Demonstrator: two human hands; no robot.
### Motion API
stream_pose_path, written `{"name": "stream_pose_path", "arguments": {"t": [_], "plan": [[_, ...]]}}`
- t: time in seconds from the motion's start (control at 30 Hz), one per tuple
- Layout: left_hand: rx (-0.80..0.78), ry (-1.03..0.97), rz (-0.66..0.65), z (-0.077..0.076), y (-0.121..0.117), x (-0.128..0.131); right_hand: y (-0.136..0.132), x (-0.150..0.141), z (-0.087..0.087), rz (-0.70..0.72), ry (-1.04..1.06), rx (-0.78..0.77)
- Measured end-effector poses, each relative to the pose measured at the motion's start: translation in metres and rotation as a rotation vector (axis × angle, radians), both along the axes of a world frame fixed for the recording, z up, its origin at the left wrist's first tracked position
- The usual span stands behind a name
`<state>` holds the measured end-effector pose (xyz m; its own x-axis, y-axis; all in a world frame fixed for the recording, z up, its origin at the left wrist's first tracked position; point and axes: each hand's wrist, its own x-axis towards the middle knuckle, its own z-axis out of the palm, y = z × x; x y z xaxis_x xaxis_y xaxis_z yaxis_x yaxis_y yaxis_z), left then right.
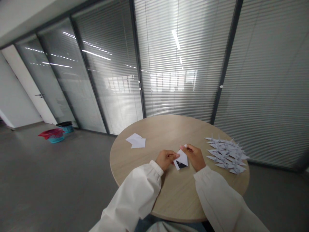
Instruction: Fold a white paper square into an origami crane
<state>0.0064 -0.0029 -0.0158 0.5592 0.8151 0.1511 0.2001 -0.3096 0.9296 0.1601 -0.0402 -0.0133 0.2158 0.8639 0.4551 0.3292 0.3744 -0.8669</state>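
Observation:
Just above the round table's middle, a folded piece of white paper (183, 158) is held between both hands, with a dark patch showing at its lower part. My left hand (166, 159) pinches its left edge between thumb and fingers. Closed on the upper right edge of the same paper is my right hand (195, 157), its thumb near the top corner. To the right lies a cluster of folded white paper cranes (227, 154), laid in rows close together. White paper pieces (136, 141) rest at the table's left, overlapping each other.
The round wooden table (166, 129) stands before a glass partition with blinds (183, 64). On the grey floor to the left are a blue basket with a red liner (54, 135) and another with a black liner (66, 126). A white door (33, 87) is at far left.

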Motion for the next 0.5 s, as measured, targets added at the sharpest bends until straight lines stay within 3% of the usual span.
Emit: {"name": "stream_pose_path", "arguments": {"t": [0.2,0.5], "plan": [[0.001,-0.018,-0.027,-0.0044,0.0043,-0.0016,0.0028,-0.0003,-0.0056,0.145,0.014,-0.078],[-0.108,-0.117,-0.045,-0.0024,0.0031,0.0021,0.0016,0.004,-0.0059,-0.06,-0.025,-0.029]]}}
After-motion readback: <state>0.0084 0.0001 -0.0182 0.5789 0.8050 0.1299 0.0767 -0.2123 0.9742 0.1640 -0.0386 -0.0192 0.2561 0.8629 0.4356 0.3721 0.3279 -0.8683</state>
